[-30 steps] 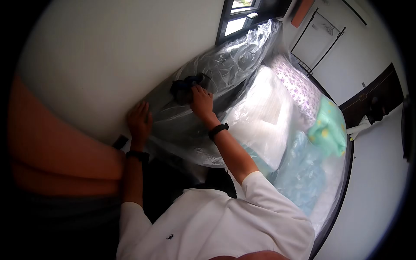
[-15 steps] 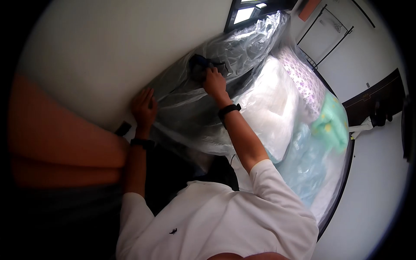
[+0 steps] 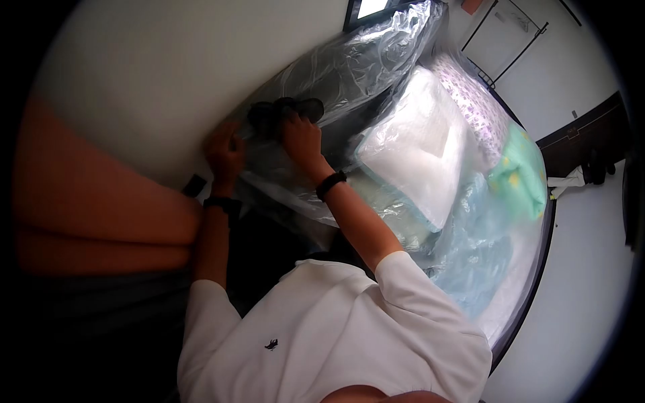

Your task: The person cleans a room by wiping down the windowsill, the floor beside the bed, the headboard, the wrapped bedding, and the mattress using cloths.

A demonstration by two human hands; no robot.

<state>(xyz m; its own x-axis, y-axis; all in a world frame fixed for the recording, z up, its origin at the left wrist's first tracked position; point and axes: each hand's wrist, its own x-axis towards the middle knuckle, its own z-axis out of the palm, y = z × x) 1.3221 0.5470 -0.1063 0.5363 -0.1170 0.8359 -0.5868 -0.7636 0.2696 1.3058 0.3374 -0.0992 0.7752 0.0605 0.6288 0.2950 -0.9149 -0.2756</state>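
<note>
My right hand [image 3: 302, 139] is closed on a dark, bunched, cloth-like bundle [image 3: 269, 117], whose exact kind I cannot make out. The bundle rests against a clear plastic sheet [image 3: 356, 70] that covers the bed beside the wall. By the wall, at the sheet's near left edge, my left hand [image 3: 225, 151] has its fingers raised and its thumb apart; it looks open, though shadow blurs it. Each wrist wears a black band.
Under plastic to the right lie a white pillow-like pack [image 3: 416, 148], a purple-flowered fabric [image 3: 474, 101] and a green cloth [image 3: 524, 171]. An orange-brown piece of furniture [image 3: 101, 188] stands at the left. A black metal rack [image 3: 517, 43] is at the far right.
My right hand has moved left and slightly nearer with the dark bundle, towards my left hand. My left hand has barely moved. The view has tipped down a little.
</note>
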